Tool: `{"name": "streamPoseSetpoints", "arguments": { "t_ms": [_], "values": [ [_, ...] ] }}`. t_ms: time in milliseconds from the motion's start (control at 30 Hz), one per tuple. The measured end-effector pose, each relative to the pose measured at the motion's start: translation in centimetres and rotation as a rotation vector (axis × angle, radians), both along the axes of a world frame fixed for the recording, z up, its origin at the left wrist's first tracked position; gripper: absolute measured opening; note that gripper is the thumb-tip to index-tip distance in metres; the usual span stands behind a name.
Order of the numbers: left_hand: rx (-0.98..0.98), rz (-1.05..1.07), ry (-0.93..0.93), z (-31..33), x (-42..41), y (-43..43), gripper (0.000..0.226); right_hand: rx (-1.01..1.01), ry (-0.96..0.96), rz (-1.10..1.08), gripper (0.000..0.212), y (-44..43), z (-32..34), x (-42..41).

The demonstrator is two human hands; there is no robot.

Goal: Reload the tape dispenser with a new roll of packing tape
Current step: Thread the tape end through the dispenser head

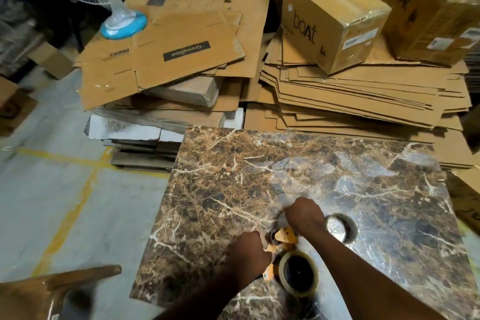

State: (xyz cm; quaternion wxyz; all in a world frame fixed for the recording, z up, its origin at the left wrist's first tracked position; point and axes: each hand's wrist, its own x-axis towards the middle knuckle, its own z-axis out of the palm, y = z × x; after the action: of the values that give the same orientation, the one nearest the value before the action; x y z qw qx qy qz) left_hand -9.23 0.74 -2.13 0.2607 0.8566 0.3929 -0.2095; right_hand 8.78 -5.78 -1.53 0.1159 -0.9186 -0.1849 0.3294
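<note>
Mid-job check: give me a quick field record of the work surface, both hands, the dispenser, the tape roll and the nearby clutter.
surface: marble-patterned table, round hole near its right side
left hand: gripping the dispenser from the left
right hand: at the dispenser's front end, fingertips hidden
dispenser: orange, lying on the table
tape roll: seated on the dispenser, near edge of table
tape threading: cannot tell
background: flattened cardboard, sealed box, fan
</note>
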Motion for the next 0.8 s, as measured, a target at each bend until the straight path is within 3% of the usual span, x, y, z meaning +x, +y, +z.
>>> {"name": "streamPoseSetpoints", "arguments": {
  "t_ms": [167,300,433,600,800],
  "values": [
    [0.063,-0.023,-0.05,-0.4,-0.5,-1.0,0.039,0.002,0.056,-0.025,0.011,-0.9,0.7,0.0],
    [0.099,-0.072,-0.099,-0.4,-0.7,-1.4,0.037,0.022,0.051,-0.043,0.027,-1.3,0.8,-0.3],
    [0.114,-0.115,-0.121,-0.1,-0.7,-1.5,0.04,0.032,0.086,-0.075,0.02,-1.8,0.9,-0.1],
    [0.1,-0.189,-0.115,-0.7,-0.6,-1.4,0.036,0.054,0.13,-0.12,0.025,-2.2,1.2,-0.2],
    [0.129,-0.41,-0.13,-0.7,-0.2,-1.1,0.073,0.032,0.125,-0.158,0.034,-2.4,0.8,-0.4]
  ]
}}
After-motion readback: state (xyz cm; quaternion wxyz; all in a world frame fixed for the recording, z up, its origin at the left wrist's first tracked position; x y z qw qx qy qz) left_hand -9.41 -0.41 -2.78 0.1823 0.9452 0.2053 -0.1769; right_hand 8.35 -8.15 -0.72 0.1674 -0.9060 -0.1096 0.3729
